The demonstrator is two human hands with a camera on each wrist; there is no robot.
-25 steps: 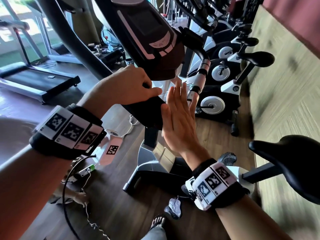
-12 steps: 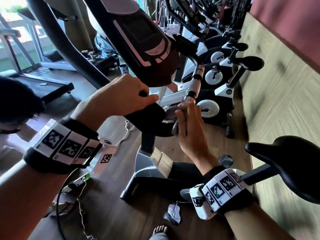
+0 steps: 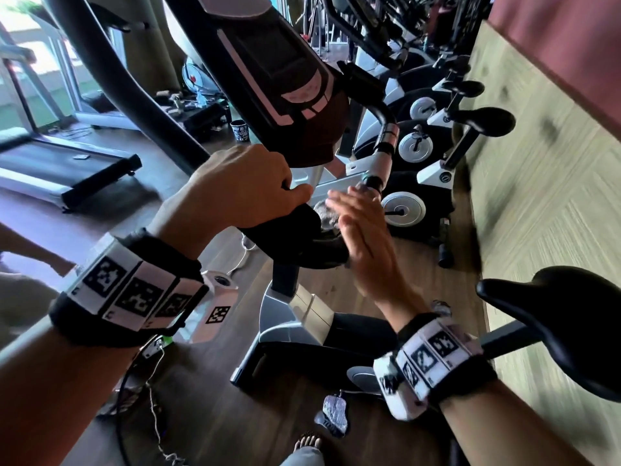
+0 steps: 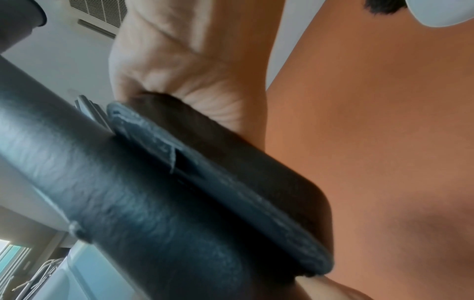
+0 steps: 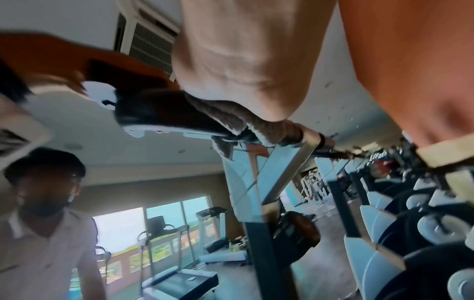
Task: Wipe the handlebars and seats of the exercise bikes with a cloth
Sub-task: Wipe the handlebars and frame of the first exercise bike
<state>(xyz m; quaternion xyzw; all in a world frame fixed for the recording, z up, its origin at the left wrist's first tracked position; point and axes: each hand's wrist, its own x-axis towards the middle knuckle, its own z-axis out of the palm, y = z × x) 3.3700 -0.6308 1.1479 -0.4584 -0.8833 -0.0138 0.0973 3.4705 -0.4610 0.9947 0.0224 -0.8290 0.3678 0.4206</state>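
1. My left hand (image 3: 242, 186) wraps the black handlebar (image 3: 292, 237); that grip is unchanged.
2. My right hand (image 3: 363, 237) has flattened again after curling half a second ago, fingers straight, pressing the cloth (image 3: 324, 215) against the bar's inner end.
3. I read this as mid-wipe: back-and-forth strokes on this bar.
4. Seat (image 3: 571, 331) sits to the right, untouched.
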